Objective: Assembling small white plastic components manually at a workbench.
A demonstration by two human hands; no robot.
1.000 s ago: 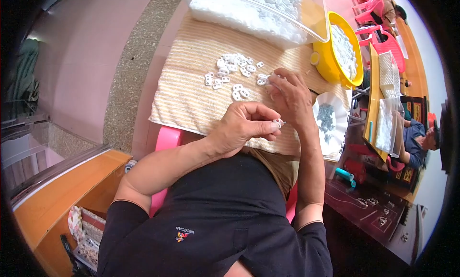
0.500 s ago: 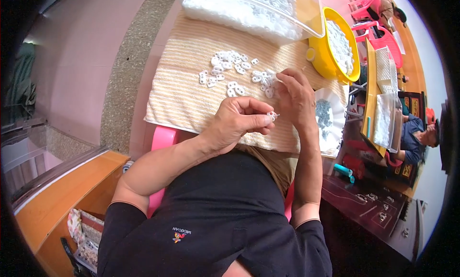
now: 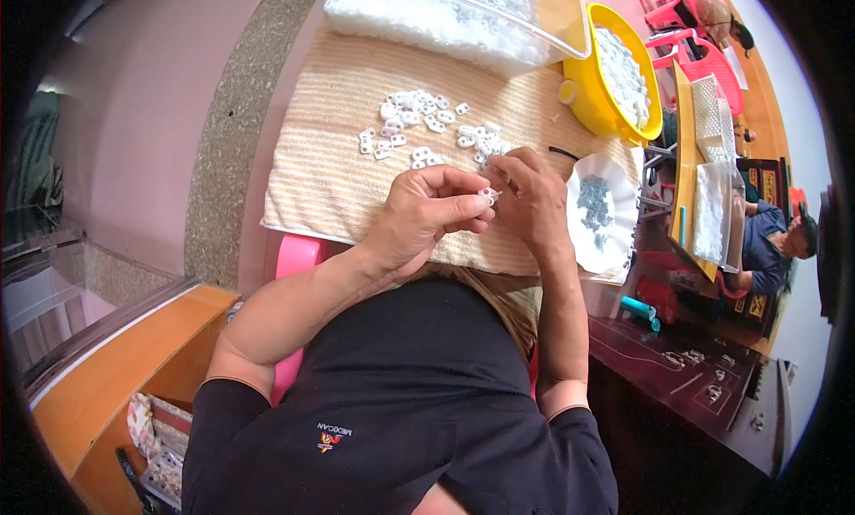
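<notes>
- Currently left hand (image 3: 423,214) has its fingers pinched shut on a small white plastic piece (image 3: 489,194), held above the near edge of the striped towel (image 3: 321,172).
- Right hand (image 3: 533,199) meets it at the same piece; fingers closed around it, though what they hold beyond that cannot be told.
- Loose white pieces (image 3: 419,128) scattered on towel, just beyond the hands.
- White dish (image 3: 602,214) of small grey parts beside right hand; yellow bowl (image 3: 614,74) farther off.
- Judgement: keep both wrists steady, align the parts squarely before pressing, and work low over the towel so drops stay put.
</notes>
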